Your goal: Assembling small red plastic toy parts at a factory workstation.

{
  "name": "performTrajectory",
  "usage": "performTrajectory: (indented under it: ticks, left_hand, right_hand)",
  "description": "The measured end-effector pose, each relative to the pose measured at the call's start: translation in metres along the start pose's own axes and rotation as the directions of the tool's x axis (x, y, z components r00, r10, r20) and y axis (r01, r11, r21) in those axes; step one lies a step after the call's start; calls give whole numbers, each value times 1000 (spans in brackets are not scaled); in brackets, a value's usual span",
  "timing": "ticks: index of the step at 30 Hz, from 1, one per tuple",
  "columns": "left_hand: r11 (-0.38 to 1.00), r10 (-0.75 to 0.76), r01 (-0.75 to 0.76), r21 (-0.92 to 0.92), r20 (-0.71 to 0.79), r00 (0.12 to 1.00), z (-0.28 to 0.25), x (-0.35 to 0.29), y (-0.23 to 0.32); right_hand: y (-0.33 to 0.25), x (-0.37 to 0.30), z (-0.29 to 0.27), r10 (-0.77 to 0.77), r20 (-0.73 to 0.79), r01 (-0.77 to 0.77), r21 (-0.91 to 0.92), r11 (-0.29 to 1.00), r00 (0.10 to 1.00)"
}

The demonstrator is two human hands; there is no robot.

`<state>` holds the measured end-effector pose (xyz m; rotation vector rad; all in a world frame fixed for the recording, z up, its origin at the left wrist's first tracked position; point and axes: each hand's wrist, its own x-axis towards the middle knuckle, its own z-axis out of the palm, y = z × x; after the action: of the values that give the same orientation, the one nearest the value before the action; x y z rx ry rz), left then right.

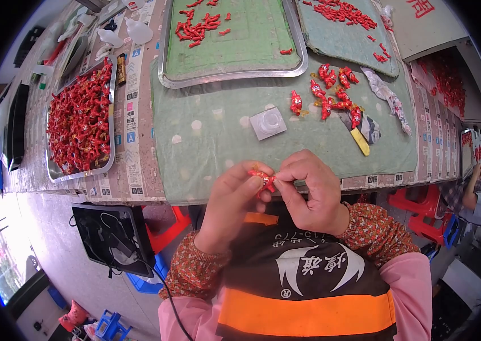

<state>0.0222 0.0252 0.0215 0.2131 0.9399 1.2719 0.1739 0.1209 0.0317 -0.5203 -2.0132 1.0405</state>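
1. At the near edge of a bench point(144, 122), a person's two bare hands meet around one small, glossy red piece point(265, 181) with gold-yellow bits.
2. The left hand point(228, 199) holds the piece between its thumb and fingers; the right hand point(312, 190), thumb and forefinger nearly together, pinches its right end. The fingers hide part of it, so its exact shape is hard to tell.
3. Beneath the hands, a dotted green cloth point(203, 156) reaches the bench's near edge. On it, beyond the hands, sits a pale square block point(268, 123) with a round raised form.
4. Toward the bench's right edge lies a loose group of red wrapped figures point(327, 108), with a yellow-handled tool point(360, 142) and a crumpled pale cloth point(389, 101) beside them.
5. Near the bench's near left corner, a metal tray point(111, 122) is heaped with similar red figures.
6. Toward the far edge, a green-lined tray point(237, 57) and, to its right, a green board point(340, 48) carry scattered small red parts point(198, 27).
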Motion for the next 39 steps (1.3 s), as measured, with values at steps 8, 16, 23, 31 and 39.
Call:
performTrajectory:
  ticks: [8, 16, 23, 31, 39]
  left_hand:
    - [1000, -4, 4, 6, 2, 1000, 0, 0, 1]
    - [998, 33, -32, 54, -22, 999, 4, -2, -1]
    - [990, 114, -114, 81, -4, 993, 6, -2, -5]
    - [759, 561, -533, 373, 40, 827, 10, 2, -17]
    - [-151, 771, -623, 767, 486, 411, 2, 5, -11]
  right_hand:
    - [-1, -1, 0, 18, 3, -18, 9, 1000, 1000]
    - [3, 0, -8, 57, 38, -60, 79, 995, 998]
    - [0, 3, -20, 129, 128, -142, 97, 985, 983]
    - [-2, 4, -26, 161, 165, -180, 110, 977, 973]
    - [-2, -1, -28, 302, 208, -349, 248, 904, 930]
